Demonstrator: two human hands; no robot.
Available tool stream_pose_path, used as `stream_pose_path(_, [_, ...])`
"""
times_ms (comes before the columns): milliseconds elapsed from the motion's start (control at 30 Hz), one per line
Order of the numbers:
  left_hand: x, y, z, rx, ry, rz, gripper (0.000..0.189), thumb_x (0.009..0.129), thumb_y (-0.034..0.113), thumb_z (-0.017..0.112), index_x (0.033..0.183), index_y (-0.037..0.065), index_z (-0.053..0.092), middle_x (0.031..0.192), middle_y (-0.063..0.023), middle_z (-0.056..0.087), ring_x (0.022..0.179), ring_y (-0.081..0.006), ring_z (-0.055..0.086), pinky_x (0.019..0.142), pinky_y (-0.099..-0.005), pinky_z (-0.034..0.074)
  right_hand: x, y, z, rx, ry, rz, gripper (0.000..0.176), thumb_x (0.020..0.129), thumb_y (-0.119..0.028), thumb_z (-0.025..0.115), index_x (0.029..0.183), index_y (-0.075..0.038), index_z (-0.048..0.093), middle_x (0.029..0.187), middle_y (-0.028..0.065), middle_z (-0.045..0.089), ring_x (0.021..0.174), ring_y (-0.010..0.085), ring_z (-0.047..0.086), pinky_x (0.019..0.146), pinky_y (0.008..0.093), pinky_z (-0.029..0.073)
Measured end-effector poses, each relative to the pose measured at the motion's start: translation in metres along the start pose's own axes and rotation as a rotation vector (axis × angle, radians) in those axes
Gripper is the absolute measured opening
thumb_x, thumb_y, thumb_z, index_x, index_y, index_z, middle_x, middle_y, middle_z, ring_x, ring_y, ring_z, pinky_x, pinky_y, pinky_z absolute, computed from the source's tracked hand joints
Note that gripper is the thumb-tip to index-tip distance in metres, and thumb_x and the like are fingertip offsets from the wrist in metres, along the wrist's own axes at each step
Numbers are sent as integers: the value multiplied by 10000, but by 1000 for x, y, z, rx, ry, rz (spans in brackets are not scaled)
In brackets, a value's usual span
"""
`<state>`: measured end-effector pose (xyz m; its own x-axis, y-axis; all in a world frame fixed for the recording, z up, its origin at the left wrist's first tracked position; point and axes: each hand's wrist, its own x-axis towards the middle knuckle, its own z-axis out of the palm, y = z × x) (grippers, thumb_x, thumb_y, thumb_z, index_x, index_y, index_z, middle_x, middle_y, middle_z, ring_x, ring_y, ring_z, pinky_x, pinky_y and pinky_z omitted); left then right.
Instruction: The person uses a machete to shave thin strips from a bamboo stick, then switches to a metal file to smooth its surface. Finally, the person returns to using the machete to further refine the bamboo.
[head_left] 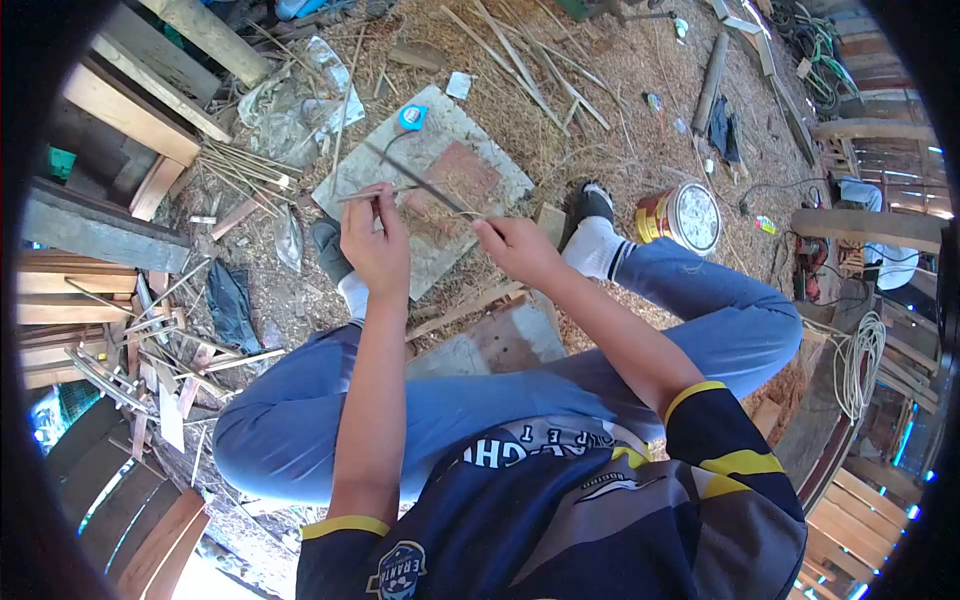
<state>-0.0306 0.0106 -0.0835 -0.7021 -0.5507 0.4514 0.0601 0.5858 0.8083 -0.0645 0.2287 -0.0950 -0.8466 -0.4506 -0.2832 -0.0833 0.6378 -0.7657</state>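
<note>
My left hand (376, 245) is closed, its fingertips pinching a short thin stick (405, 189) that lies crosswise. My right hand (517, 252) is closed round the near end of a long, narrow dark blade (425, 184), which slants up and left past the stick's right end. Pale shavings cling near the blade beside my right fingers. Below both hands lies a grey slab (357, 172) with a reddish patch in its middle. A blue tape measure (411, 117) sits near the slab's far corner.
A paint bucket (692, 219) stands beside my right foot. Thin sticks (245, 178) and a dark plastic bag (231, 305) lie to the left. Long wood strips (520, 65) lie on the shavings ahead. A coiled cable (858, 365) hangs at the right.
</note>
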Motion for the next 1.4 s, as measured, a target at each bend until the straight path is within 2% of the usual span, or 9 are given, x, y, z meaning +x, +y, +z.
stream_pose_path(100, [1, 7, -3, 29, -6, -1, 66, 1004, 48, 703, 997, -18, 708, 943, -155, 727, 802, -274, 709, 721, -370, 563, -9, -22, -7, -58, -45, -45, 544, 1067, -477, 537, 985, 17, 749, 869, 295, 709, 864, 494, 696, 784, 557, 537])
stream_pose_path(267, [1, -1, -1, 10, -9, 13, 68, 1003, 41, 707, 997, -27, 706, 945, -159, 727, 793, -264, 721, 710, -360, 573, 7, 29, 0, -107, 9, 58, 536, 1061, -467, 545, 939, 19, 738, 853, 293, 703, 844, 499, 692, 780, 558, 542])
stream_pose_path(400, [0, 4, -1, 38, -29, 16, 94, 1029, 62, 686, 1007, -26, 709, 929, -138, 718, 820, -231, 731, 724, -341, 573, -9, -12, -11, -55, -31, -51, 538, 1065, -462, 539, 940, 21, 739, 850, 293, 705, 848, 497, 695, 793, 562, 547])
stream_pose_path(567, [0, 3, -1, -23, -8, 1, 98, 1030, 63, 685, 1005, -29, 708, 930, -133, 718, 808, -231, 743, 726, -342, 579, 4, 43, -4, -123, 25, -15, 516, 1069, -446, 536, 944, 9, 744, 850, 289, 703, 838, 493, 695, 775, 559, 542])
stream_pose_path(800, [-2, 3, -1, 30, -31, 22, 94, 1022, 63, 690, 1000, -27, 700, 954, -142, 726, 805, -248, 733, 705, -348, 582, -10, 2, -20, -124, -74, -84, 525, 1061, -471, 538, 969, 4, 743, 886, 279, 717, 875, 478, 700, 795, 557, 547])
stream_pose_path(1000, [0, 2, 3, 25, -37, 62, 91, 1025, 64, 689, 1015, -25, 705, 958, -140, 723, 821, -243, 732, 716, -347, 585, 2, 42, -21, -217, -37, 21, 519, 1063, -464, 540, 927, 5, 715, 873, 265, 714, 842, 480, 689, 775, 562, 539])
stream_pose_path(1100, [-4, 4, 3, 16, -41, 50, 106, 1039, 81, 680, 1035, -21, 710, 949, -135, 715, 830, -225, 736, 722, -335, 573, -9, 23, -20, -180, -34, -95, 529, 1061, -482, 532, 940, -1, 717, 888, 268, 717, 856, 476, 695, 786, 562, 542])
stream_pose_path(1300, [-2, 0, 3, -17, -34, 64, 79, 1015, 41, 690, 1015, -37, 696, 976, -153, 723, 823, -260, 725, 719, -352, 598, -2, 53, -25, -268, -34, 85, 521, 1062, -484, 526, 943, -14, 716, 871, 260, 713, 853, 476, 694, 786, 563, 542])
stream_pose_path(1400, [-6, -1, 3, -5, -41, 61, 78, 1015, 40, 688, 1015, -38, 696, 972, -154, 721, 817, -258, 719, 716, -349, 593, -10, 36, -31, -266, -54, 18, 533, 1065, -493, 517, 943, -15, 720, 883, 259, 723, 872, 476, 703, 802, 564, 551])
